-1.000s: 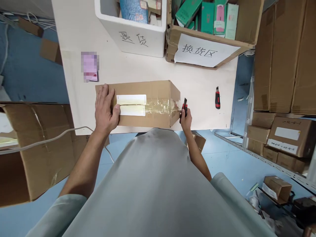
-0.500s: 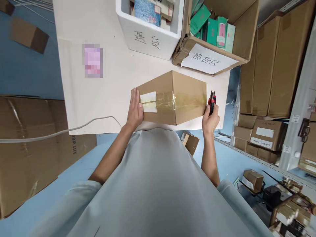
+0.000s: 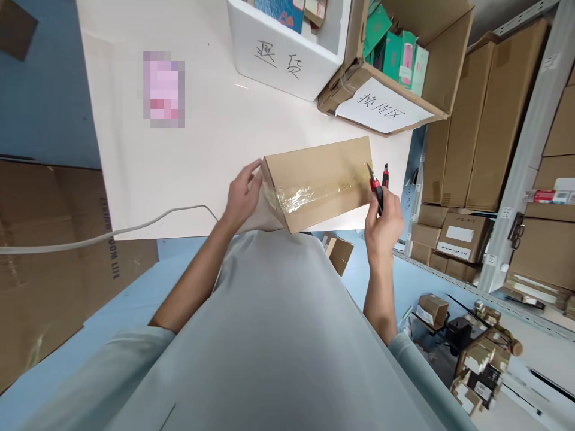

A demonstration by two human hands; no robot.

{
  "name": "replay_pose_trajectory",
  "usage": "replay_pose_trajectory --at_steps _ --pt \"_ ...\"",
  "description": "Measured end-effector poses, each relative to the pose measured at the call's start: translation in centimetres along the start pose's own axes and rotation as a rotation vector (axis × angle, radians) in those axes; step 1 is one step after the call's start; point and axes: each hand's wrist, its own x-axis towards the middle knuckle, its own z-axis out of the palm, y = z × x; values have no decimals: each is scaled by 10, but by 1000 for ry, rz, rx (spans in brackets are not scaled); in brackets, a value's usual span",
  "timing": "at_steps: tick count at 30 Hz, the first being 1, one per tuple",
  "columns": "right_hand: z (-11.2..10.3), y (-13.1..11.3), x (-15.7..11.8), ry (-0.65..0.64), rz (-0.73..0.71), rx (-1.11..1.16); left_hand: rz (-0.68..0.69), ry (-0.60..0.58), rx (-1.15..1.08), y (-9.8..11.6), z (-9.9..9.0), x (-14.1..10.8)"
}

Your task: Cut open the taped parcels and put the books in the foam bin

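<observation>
A brown cardboard box (image 3: 318, 179) with clear tape along it lies at a slant on the white table, close to my body. My left hand (image 3: 242, 194) is at its left end, with bent fingers against the far left corner. My right hand (image 3: 384, 224) is closed around a red-and-black utility knife (image 3: 375, 187), whose bare blade points at the box's right end. A second red-and-black piece (image 3: 385, 175) sticks up beside the knife from the same hand; I cannot tell if it is a separate tool.
Beyond the box stand a white foam bin (image 3: 278, 60) with packages inside and an open carton (image 3: 386, 111) holding green boxes. A blurred pink item (image 3: 164, 90) lies at the table's left. A cable (image 3: 153, 221) crosses the near left edge. Shelved cartons (image 3: 498, 120) line the right.
The box has turned, so its labelled face is out of sight and a long taped side shows. My left fingers have shifted along its end. The knife blade has tipped left towards the box.
</observation>
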Motion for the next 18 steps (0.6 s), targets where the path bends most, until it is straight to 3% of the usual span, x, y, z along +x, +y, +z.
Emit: replay_pose_trajectory --at_steps 3,6,11,18 --pt "-13 -24 -23 -90 63 122 83 -65 -44 55 -20 13" --pt "-16 -56 -47 -280 57 258 123 -168 -22 88 -32 24" --pt "-11 -102 -70 -513 -42 271 146 -228 -28 88 -36 29" --pt "-6 -123 -77 -562 -79 112 160 -228 -46 86 -35 25"
